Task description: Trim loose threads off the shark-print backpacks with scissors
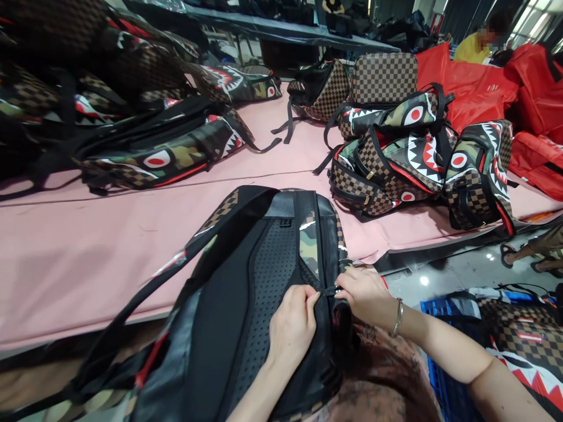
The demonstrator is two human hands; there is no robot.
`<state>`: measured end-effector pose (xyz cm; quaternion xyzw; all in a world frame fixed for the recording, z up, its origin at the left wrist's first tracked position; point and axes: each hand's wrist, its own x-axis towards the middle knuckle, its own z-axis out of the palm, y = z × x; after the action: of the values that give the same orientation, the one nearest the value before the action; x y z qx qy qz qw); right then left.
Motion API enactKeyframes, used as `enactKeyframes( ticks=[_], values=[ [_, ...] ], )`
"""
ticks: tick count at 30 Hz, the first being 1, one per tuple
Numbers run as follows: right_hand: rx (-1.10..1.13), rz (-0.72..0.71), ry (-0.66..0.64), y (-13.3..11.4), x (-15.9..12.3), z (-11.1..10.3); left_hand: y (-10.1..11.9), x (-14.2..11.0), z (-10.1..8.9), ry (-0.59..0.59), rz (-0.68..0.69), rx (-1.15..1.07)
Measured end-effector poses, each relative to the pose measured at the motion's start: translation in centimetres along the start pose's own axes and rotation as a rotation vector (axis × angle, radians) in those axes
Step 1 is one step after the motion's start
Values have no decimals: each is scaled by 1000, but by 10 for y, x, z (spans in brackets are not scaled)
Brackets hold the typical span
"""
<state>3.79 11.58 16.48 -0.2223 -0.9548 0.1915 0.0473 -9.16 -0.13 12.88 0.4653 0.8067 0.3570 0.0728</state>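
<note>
A backpack (281,264) lies back-side up before me, partly on the pink table. It has a black padded, perforated back, checkered trim and a camouflage patch. At its right edge my left hand (292,322) is closed in a pinch on one end of a short black strip (328,291). Opposite it, my right hand (365,296), with a bracelet at the wrist, pinches the other end, where something small and shiny shows. Whether this is a zipper pull or a strap end I cannot tell. A black shoulder strap (145,287) loops out to the left.
Several shark-mouth backpacks (391,164) stand at the right of the pink table (83,252), and more (162,155) are piled at the left. Red bags (475,88) lie at the far right, near a person in yellow (472,47). A blue crate (440,351) with bags stands on the floor.
</note>
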Motion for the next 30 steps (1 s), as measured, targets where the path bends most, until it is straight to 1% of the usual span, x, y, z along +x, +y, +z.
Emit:
enactKeyframes(
  ticks=[3,5,7,8,9,10,12,14,16,19,21,23,26,28,30],
  values=[
    [76,17,7,4,1,4,-2,1,-4,19,-61,-108],
    [190,50,33,8,1,9,-4,1,-10,40,-129,-308],
    [318,107,75,11,2,11,-6,0,-17,45,-164,-548],
    [380,140,85,11,3,12,-8,-1,-20,35,-163,-607],
    [431,170,79,11,5,12,-9,-2,-22,17,-158,-610],
    [466,194,53,11,8,11,-10,-3,-23,-4,-156,-567],
    [496,212,-38,9,14,11,-13,-5,-21,-32,-139,-401],
    [505,213,-96,7,21,13,-16,-8,-17,-18,-56,-241],
    [567,208,-104,8,26,19,-17,-11,-12,50,90,-110],
    [762,220,-111,10,28,29,-15,-16,-8,150,274,77],
    [880,225,-127,12,28,34,-11,-17,-7,154,334,195],
    [935,221,-122,13,27,37,-7,-17,-7,140,358,284],
    [900,217,-89,12,26,37,-3,-15,-9,141,369,304],
    [811,205,-90,11,25,32,-2,-14,-10,160,359,247],
    [672,198,-68,8,23,23,-3,-15,-11,188,351,197]
  ],
)
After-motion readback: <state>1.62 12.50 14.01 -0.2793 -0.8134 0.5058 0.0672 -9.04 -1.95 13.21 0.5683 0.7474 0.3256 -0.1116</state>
